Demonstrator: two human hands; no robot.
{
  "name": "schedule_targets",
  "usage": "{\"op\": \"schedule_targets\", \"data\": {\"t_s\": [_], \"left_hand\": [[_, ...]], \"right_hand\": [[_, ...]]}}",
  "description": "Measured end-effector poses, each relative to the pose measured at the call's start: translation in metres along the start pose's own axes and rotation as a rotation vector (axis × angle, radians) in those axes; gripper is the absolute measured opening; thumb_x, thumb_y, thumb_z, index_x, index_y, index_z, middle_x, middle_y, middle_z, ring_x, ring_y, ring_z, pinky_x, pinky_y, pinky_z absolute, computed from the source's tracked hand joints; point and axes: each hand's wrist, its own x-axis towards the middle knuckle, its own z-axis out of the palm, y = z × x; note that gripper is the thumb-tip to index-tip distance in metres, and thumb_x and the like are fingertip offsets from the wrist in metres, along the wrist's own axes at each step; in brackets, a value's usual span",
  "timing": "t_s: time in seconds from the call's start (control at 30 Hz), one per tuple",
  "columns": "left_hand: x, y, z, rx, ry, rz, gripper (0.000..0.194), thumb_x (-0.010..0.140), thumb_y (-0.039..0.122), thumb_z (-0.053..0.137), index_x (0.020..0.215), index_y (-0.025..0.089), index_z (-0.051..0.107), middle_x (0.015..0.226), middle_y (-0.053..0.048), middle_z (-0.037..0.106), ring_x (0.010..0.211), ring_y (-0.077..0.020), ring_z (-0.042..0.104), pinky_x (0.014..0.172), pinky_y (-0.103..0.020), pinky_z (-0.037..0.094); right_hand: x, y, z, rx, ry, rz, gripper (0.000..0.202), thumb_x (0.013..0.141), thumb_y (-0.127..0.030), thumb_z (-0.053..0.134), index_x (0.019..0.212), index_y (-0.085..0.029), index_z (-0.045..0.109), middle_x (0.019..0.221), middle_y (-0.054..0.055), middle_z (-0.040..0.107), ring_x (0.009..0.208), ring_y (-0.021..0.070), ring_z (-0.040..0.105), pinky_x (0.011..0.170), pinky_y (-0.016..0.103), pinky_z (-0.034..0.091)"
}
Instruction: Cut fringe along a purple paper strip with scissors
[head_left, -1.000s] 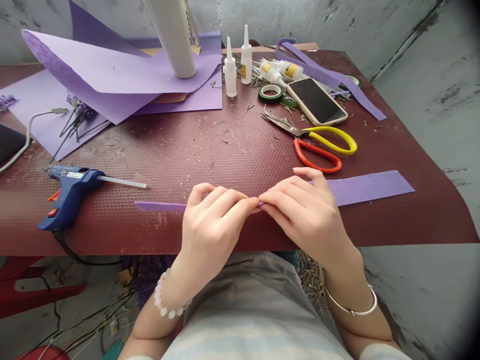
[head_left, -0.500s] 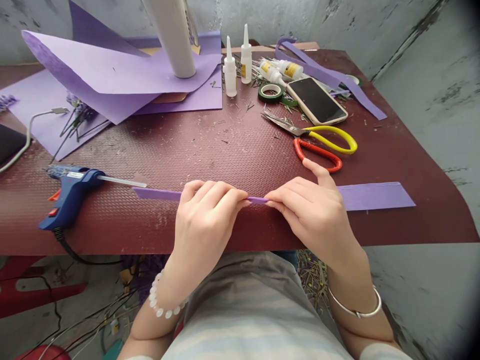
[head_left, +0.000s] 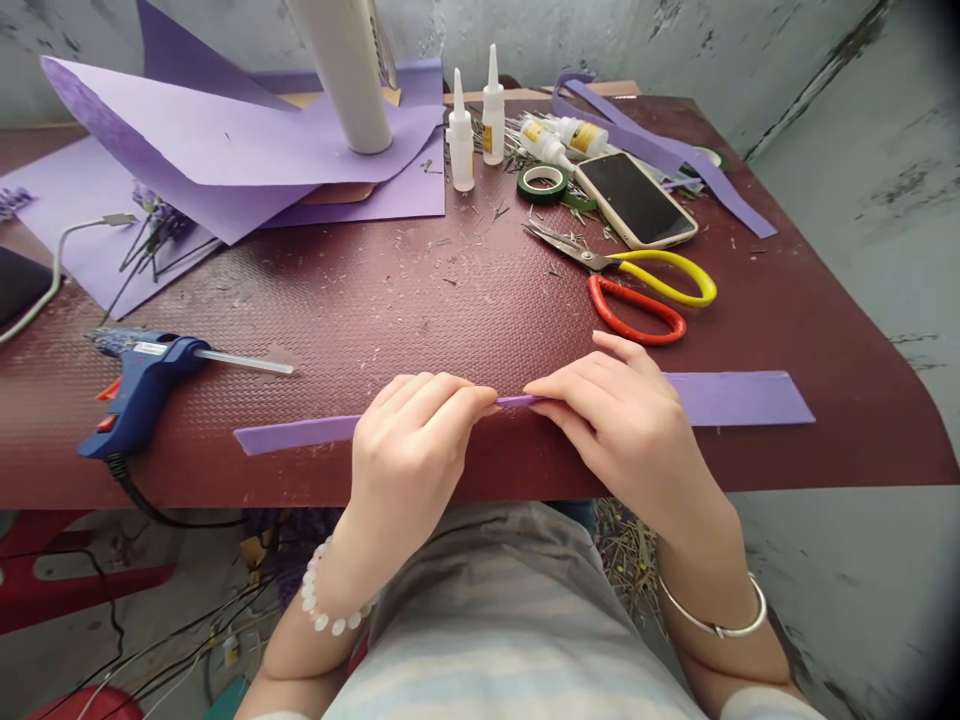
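A long purple strip (head_left: pixel 739 398), looking like paper or thin foam, runs crosswise near the table's front edge. My left hand (head_left: pixel 416 440) pinches it between thumb and fingers, and its narrow left end sticks out beyond that hand. A short way to the right, my right hand (head_left: pixel 619 430) pinches the same strip, its little finger lifted. Between the two pinches the strip looks narrow, as if folded or seen edge-on. The wide right end lies flat on the table. Just beyond my right hand are scissors (head_left: pixel 600 262) with one yellow and one red handle.
A blue glue gun (head_left: pixel 150 385) with a glue stick lies at left. Behind are purple sheets (head_left: pixel 225 150), a white cylinder (head_left: pixel 352 90), glue bottles (head_left: pixel 461 150), green tape (head_left: pixel 541 184), a phone (head_left: pixel 637 200) and another purple strip (head_left: pixel 720 190). A wall stands right.
The strip's left end has swung toward me and reaches further left. Its right end has shifted slightly left. My right little finger has moved away from the scissors' red handle.
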Motion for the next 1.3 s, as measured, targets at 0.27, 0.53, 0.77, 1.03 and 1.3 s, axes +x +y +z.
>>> {"op": "schedule_targets", "data": {"t_s": [0.27,0.53,0.77,1.03,1.3], "left_hand": [[0.000,0.001,0.003,-0.059,-0.080,0.025,0.014,0.102,0.005,0.063,0.108,0.011,0.073,0.098,-0.008,0.077,0.087,-0.0183,0.066,0.079,-0.031,0.053],[-0.001,0.004,0.003,-0.147,-0.103,0.030,0.013,0.104,0.008,0.060,0.104,0.010,0.072,0.092,-0.007,0.073,0.083,-0.0164,0.063,0.076,-0.029,0.052],[-0.001,0.003,0.003,-0.121,-0.122,0.039,0.017,0.107,0.008,0.054,0.105,0.011,0.071,0.091,-0.007,0.072,0.082,-0.0171,0.063,0.076,-0.030,0.053],[0.000,0.006,0.000,-0.103,-0.148,0.018,0.011,0.107,0.013,0.058,0.111,0.016,0.068,0.095,-0.006,0.072,0.085,-0.0173,0.063,0.076,-0.031,0.052],[0.002,0.000,-0.007,-0.064,-0.133,0.012,0.013,0.104,0.008,0.062,0.096,0.016,0.070,0.084,-0.003,0.070,0.077,-0.0150,0.060,0.072,-0.029,0.050]], "right_hand": [[-0.001,0.000,0.002,0.001,-0.008,0.027,0.016,0.104,-0.009,0.064,0.093,-0.011,0.076,0.086,0.009,0.076,0.078,0.0228,0.068,0.073,0.037,0.052],[-0.001,-0.004,0.003,0.102,-0.034,0.045,0.016,0.105,-0.011,0.064,0.096,-0.011,0.076,0.089,0.009,0.074,0.080,0.0206,0.067,0.073,0.035,0.052],[-0.001,-0.005,0.002,0.124,-0.009,0.061,0.019,0.106,-0.008,0.061,0.094,-0.013,0.076,0.086,0.007,0.075,0.078,0.0195,0.067,0.073,0.034,0.052],[0.000,-0.009,0.004,0.147,-0.048,0.033,0.025,0.106,-0.003,0.053,0.098,-0.014,0.073,0.094,0.009,0.078,0.083,0.0210,0.069,0.076,0.035,0.056],[0.000,-0.003,-0.004,0.089,-0.075,0.050,0.006,0.102,-0.012,0.068,0.104,-0.011,0.074,0.096,0.009,0.077,0.087,0.0243,0.071,0.080,0.038,0.055]]}}
